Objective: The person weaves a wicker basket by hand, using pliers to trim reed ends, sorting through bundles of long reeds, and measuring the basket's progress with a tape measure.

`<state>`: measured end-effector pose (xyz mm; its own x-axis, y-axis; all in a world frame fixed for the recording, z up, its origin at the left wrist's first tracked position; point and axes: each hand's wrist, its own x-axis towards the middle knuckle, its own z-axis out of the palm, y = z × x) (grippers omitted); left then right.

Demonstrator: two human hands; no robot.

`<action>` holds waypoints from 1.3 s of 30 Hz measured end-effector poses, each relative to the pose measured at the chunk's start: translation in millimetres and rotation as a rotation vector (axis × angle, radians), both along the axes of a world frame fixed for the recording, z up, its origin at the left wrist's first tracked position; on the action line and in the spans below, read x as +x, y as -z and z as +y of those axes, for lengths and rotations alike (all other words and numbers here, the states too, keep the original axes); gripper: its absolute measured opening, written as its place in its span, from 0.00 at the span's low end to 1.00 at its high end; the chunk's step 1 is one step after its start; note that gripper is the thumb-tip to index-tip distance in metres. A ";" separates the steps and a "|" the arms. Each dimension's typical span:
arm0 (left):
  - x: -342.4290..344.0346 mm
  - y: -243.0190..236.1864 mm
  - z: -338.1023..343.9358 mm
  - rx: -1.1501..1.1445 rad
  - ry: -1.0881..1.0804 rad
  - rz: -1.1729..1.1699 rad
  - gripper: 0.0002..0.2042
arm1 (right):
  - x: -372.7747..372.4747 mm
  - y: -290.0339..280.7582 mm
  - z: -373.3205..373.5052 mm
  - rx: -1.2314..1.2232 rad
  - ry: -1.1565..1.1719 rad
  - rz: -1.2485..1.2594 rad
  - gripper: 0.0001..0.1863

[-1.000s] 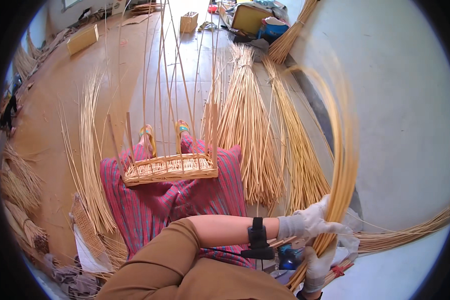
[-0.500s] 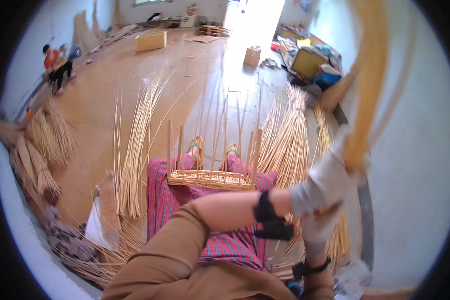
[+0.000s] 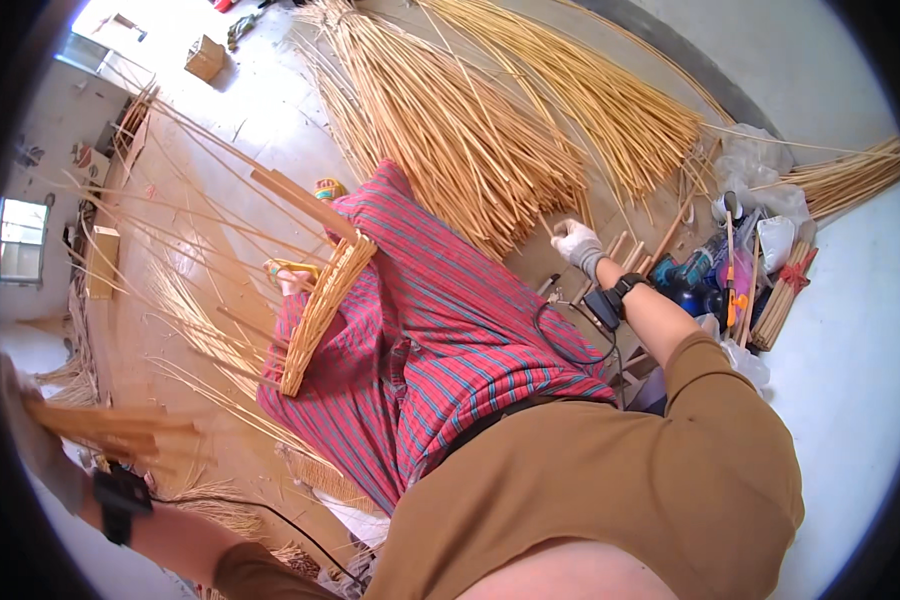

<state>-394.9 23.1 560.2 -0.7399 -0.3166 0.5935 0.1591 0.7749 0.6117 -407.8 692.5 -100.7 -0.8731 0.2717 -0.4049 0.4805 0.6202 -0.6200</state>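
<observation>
The floor carries a broad pile of pale canes, with a yellower pile just beside it. A small box stands near the far end, and a longer box sits off to the left. Loose canes lie between. The cloth-covered lap bears the tilted basket.

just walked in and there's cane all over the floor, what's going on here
A seated person has the gloved left hand stretched far out to the left, gripping a bunch of thin canes that is blurred. The gloved right hand is by the lower ends of a large cane bundle on the floor; whether it holds anything is unclear. A shallow wicker basket with long upright stakes rests on the striped cloth over the lap, touched by neither hand.
</observation>
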 end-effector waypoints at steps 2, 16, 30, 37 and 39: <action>27.3 32.1 -8.6 0.075 -0.001 -0.025 0.15 | 3.4 16.6 17.7 0.070 -0.069 -0.151 0.29; 87.2 246.5 189.9 0.121 0.031 -0.466 0.21 | -25.6 50.0 35.1 0.155 0.514 0.367 0.14; 40.5 294.8 247.6 0.237 0.148 -0.932 0.18 | -58.9 64.0 117.6 0.382 0.052 -0.262 0.27; 47.3 295.4 256.3 0.230 0.055 -1.051 0.16 | -105.4 93.7 64.9 0.334 0.527 -0.427 0.38; 39.2 293.8 264.8 0.257 0.073 -1.084 0.16 | -110.4 107.3 79.7 0.274 0.495 -0.448 0.41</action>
<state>-355.7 287.9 266.4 -0.8484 -0.2716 -0.4543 -0.5160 0.6157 0.5956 -518.2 772.2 -208.0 -0.3878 0.7354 -0.5557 0.9169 0.3694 -0.1511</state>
